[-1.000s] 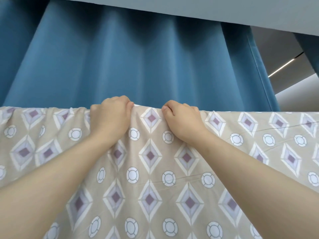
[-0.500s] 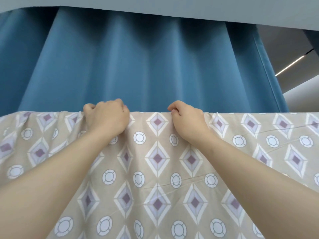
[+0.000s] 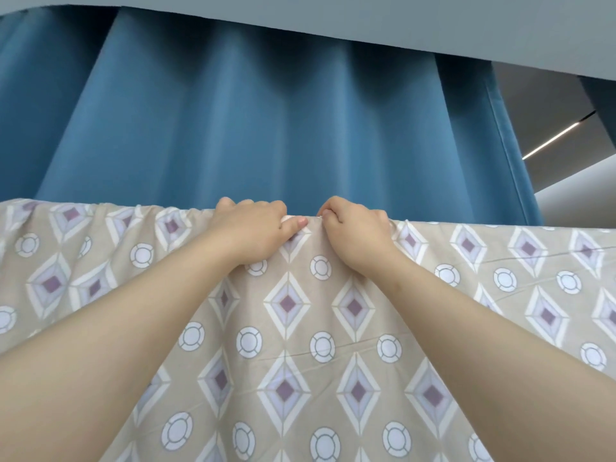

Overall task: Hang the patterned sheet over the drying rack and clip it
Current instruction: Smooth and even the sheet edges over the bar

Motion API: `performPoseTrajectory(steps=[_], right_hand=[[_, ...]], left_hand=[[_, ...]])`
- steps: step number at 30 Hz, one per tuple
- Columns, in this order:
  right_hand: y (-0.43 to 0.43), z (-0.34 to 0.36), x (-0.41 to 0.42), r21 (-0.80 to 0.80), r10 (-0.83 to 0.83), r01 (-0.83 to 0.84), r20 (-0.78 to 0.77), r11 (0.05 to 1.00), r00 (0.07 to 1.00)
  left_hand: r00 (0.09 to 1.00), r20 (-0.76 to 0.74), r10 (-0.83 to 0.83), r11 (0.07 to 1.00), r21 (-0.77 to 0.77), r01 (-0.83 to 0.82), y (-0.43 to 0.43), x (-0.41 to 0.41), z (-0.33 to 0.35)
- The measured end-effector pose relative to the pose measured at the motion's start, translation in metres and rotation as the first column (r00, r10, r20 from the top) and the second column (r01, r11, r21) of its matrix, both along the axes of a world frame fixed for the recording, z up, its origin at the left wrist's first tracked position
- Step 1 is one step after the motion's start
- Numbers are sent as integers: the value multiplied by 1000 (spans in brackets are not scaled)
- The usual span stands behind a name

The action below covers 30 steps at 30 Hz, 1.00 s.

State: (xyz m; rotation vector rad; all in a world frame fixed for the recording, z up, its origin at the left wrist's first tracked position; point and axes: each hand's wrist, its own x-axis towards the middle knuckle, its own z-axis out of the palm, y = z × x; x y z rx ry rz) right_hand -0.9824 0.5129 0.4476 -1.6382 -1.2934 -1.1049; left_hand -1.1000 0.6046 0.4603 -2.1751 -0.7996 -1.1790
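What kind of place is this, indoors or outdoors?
Most likely an indoor room, perhaps a laundry or drying corner. A tall blue curtain hangs behind, a grey ceiling with a strip light is overhead, and a patterned sheet is draped over a support that is hidden.

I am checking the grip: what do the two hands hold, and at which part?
Both the left hand and the right hand grip the sheet at its top fold, close together, fingers curled over the edge.
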Motion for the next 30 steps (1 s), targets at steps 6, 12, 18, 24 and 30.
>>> performPoseTrajectory(steps=[6,12,18,24,30], right_hand=[[-10,-1,3,-83,-77,80,39,993,996],[-9,-2,6,-63,-28,31,57,998,998],[-9,-1,5,-11,62,-63,-86,998,994],[-15,-5,9,33,114,-112,-56,993,992],[-13,-2,12,63,94,-93,-15,994,995]], left_hand=[[989,128,71,997,33,-76,7,-20,-15],[981,188,42,995,-100,-23,18,-41,-9],[937,229,-265,949,-108,295,-4,-16,-5],[862,323,-391,896,-80,436,-12,-4,-3],[875,301,-380,919,17,394,-12,-7,-2]])
